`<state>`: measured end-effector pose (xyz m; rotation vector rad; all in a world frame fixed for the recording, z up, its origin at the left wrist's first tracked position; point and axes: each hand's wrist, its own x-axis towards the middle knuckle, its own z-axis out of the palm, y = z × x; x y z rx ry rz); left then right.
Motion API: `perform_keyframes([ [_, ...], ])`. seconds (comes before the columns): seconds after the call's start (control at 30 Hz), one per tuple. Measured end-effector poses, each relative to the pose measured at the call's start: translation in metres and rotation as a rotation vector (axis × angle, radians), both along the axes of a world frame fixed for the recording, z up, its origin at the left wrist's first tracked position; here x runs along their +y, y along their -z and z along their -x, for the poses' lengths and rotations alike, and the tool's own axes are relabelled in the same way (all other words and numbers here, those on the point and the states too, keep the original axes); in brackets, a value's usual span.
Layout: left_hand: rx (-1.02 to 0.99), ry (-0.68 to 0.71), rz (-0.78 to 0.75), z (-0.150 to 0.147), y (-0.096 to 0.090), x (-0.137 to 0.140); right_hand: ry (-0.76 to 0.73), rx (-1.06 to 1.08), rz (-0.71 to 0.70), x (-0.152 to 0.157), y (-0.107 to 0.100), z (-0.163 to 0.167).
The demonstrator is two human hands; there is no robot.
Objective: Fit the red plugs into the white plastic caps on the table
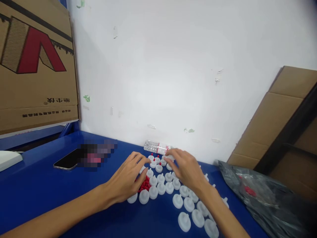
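Observation:
White round caps with spouts (161, 188) stand in loose rows on the blue table. Several at the back carry small red tips (158, 156). My left hand (128, 177) hovers over the left side of this group, thumb and index finger apart, the index fingertip beside a red-tipped cap (153, 163). Under its thumb lies a pile of small red tips (145, 185), partly hidden by the hand. My right hand (187, 167) reaches to the back of the group, its fingers and thumb bent around a white cap (170, 158), whose far side is covered.
A clear plastic bottle (151, 146) lies against the white wall behind the caps. To the left are a phone (68, 160) and a large cardboard box (42, 86). A grey plastic bag (262, 205) and folded cardboard (269, 122) are at the right.

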<state>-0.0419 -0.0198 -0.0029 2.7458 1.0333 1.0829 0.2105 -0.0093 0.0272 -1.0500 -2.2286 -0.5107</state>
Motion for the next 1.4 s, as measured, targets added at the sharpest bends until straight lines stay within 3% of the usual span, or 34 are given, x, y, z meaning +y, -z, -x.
perform_keyframes([
  [0.13,0.025,-0.015,-0.004,-0.001,0.002,0.0,-0.194,-0.124,-0.102,-0.015,0.018,0.026],
  [0.27,0.095,0.012,0.03,-0.003,0.003,-0.003,-0.271,-0.157,-0.266,-0.023,0.023,0.037],
  [0.53,0.143,0.054,0.058,-0.004,0.0,-0.007,-0.3,-0.222,-0.385,-0.028,0.025,0.04],
  [0.8,0.069,0.242,0.094,0.0,-0.003,-0.002,-0.32,-0.217,-0.402,-0.028,0.023,0.041],
  [1.0,-0.017,0.187,0.177,0.001,0.004,-0.001,-0.297,-0.237,-0.438,-0.028,0.019,0.043],
  [1.17,-0.145,0.127,0.126,0.001,0.011,-0.003,-0.276,-0.281,-0.481,-0.03,0.015,0.05],
  [1.23,-0.195,0.124,0.195,-0.001,0.012,-0.004,-0.274,-0.289,-0.486,-0.03,0.013,0.048],
  [1.33,-0.311,0.131,0.447,-0.004,0.009,-0.008,-0.245,-0.298,-0.469,-0.023,0.01,0.029],
  [1.4,-0.41,0.116,0.52,-0.004,0.004,-0.01,-0.138,-0.248,-0.335,-0.014,0.008,0.005],
])
